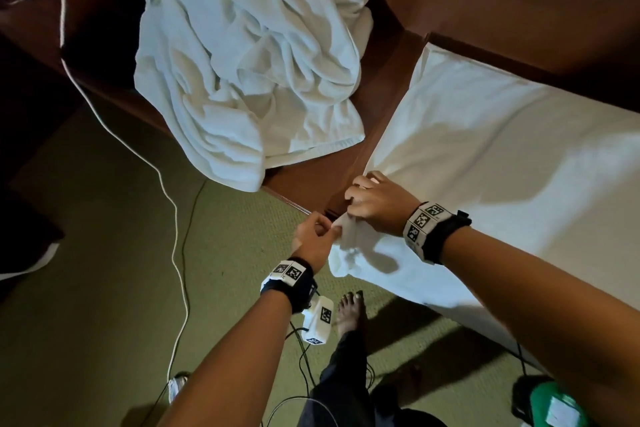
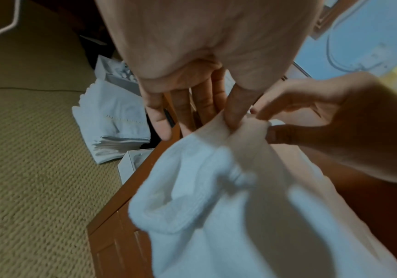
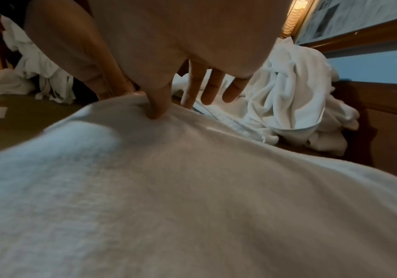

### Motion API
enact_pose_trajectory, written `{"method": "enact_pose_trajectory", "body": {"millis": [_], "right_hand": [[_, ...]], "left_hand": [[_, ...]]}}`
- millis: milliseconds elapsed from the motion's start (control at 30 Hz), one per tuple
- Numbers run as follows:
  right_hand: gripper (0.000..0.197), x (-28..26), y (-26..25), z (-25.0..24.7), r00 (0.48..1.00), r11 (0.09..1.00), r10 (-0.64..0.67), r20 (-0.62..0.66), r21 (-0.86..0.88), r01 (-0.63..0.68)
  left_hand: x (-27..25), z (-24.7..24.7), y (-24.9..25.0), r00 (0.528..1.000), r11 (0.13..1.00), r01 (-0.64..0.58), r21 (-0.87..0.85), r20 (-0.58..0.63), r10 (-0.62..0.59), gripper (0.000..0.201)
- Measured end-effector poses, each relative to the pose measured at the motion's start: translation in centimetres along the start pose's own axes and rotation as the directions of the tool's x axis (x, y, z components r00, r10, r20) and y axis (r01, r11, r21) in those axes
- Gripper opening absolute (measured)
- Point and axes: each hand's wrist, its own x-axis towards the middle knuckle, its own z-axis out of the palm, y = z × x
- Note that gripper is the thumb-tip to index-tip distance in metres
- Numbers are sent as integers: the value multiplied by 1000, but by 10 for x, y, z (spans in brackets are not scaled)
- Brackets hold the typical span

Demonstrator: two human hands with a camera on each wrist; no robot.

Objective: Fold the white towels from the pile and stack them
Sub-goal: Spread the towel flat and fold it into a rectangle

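Observation:
A crumpled pile of white towels (image 1: pixel 249 55) lies at the back of the brown wooden surface (image 1: pixel 388 80). To its right, one white towel (image 1: pixel 485 156) is spread flat, its near corner hanging over the front edge. My left hand (image 1: pixel 325 230) pinches that corner from the left. My right hand (image 1: pixel 353 204) pinches the same edge just beside it, the two hands almost touching. In the left wrist view, my left hand (image 2: pixel 233 120) nips the towel (image 2: pixel 216 197) and my right hand (image 2: pixel 269 126) pinches it too. In the right wrist view, my right thumb (image 3: pixel 157 109) digs into the towel (image 3: pixel 169 188).
A white cable (image 1: pixel 173 218) and thin black wires run across the green carpet (image 1: pixel 104 288). My bare foot (image 1: pixel 349 312) stands below the hands. A green object (image 1: pixel 554 406) sits at the bottom right. A folded white stack (image 2: pixel 114 127) lies on the floor.

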Motion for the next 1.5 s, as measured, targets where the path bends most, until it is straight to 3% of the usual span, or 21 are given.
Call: {"method": "enact_pose_trajectory", "body": {"millis": [200, 433, 567, 633, 700, 767, 800, 833, 967, 1133, 1267, 1400, 1500], "right_hand": [[13, 6, 1, -5, 991, 997, -36, 125, 73, 27], [27, 23, -3, -16, 930, 963, 162, 329, 153, -222], [15, 29, -13, -10, 901, 960, 114, 419, 185, -208], [10, 29, -18, -9, 918, 964, 60, 393, 215, -155], [18, 25, -23, -7, 938, 983, -7, 347, 176, -58], [20, 20, -26, -2, 946, 987, -78, 314, 160, 28], [10, 19, -27, -1, 948, 987, -103, 301, 148, 60], [4, 17, -27, 1, 954, 988, -120, 274, 130, 87], [20, 14, -28, 7, 962, 988, -155, 227, 58, 146], [21, 17, -35, 9, 967, 978, -185, 175, -63, 198], [21, 19, -37, 8, 961, 970, -232, 152, -38, 240], [25, 20, -42, 8, 986, 989, -146, 75, -3, 146], [34, 21, -43, 0, 966, 988, -35, 254, 152, -4]], "left_hand": [[7, -9, -4, 999, 998, 14, -66, -28, -16, 5], [7, -3, -12, 998, 996, -28, -86, -65, 22, 22], [8, -4, -20, 1000, 991, 1, -133, -30, -5, 27], [11, -5, -25, 999, 991, 28, -134, -43, -34, 26], [12, -5, -28, 997, 983, 74, -167, -15, -77, 25], [11, -3, -34, 984, 960, 174, -218, 71, -163, 28], [9, -2, -37, 969, 946, 233, -227, 133, -207, 31], [6, -1, -41, 950, 937, 283, -203, 194, -245, 35], [-2, 6, -61, 889, 945, 326, -1, 341, -306, 30], [-9, 9, -62, 895, 910, 392, -134, 284, -344, 12], [-12, -2, -59, 913, 862, 403, -308, 207, -353, 5], [-15, -19, -60, 956, 947, 290, -136, 97, -279, 17], [-18, -25, -59, 975, 978, 207, 23, 75, -209, 9]]}}
